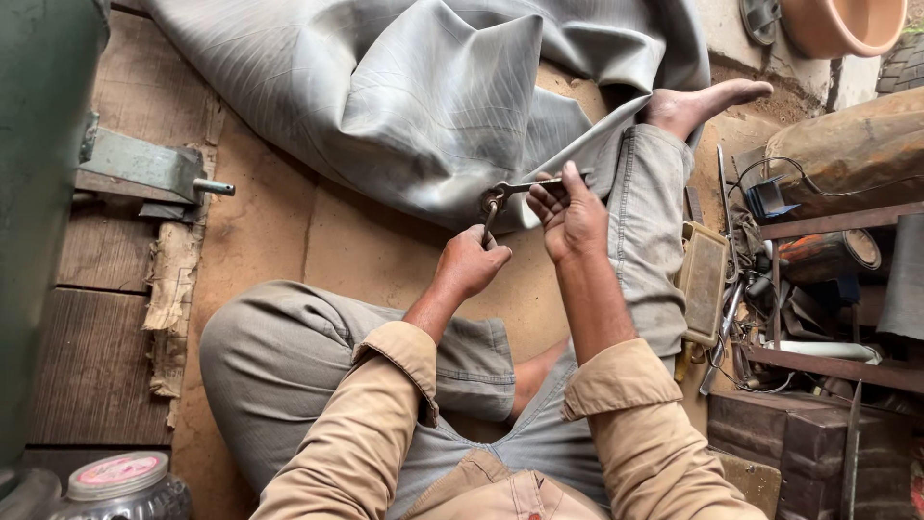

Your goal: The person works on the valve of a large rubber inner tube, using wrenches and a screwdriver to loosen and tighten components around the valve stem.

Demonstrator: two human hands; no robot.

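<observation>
I sit on the ground with a large grey rubber inner tube (423, 96) spread out in front of me. My left hand (472, 262) is closed on a thin metal tool (490, 220) whose tip meets the tube's valve (493, 198). My right hand (570, 217) grips a long metal valve stem piece (534, 185) that runs sideways from the same valve. Both hands are close together over my right trouser leg (647, 231). My bare foot (703, 101) rests beyond it.
A green machine body (38, 193) with a metal bracket (144, 166) stands at the left. A jar with a pink lid (120, 477) is at the bottom left. Tools, a tin can (828, 252), cables and metal bars crowd the right. A pink basin (842, 24) is at the top right.
</observation>
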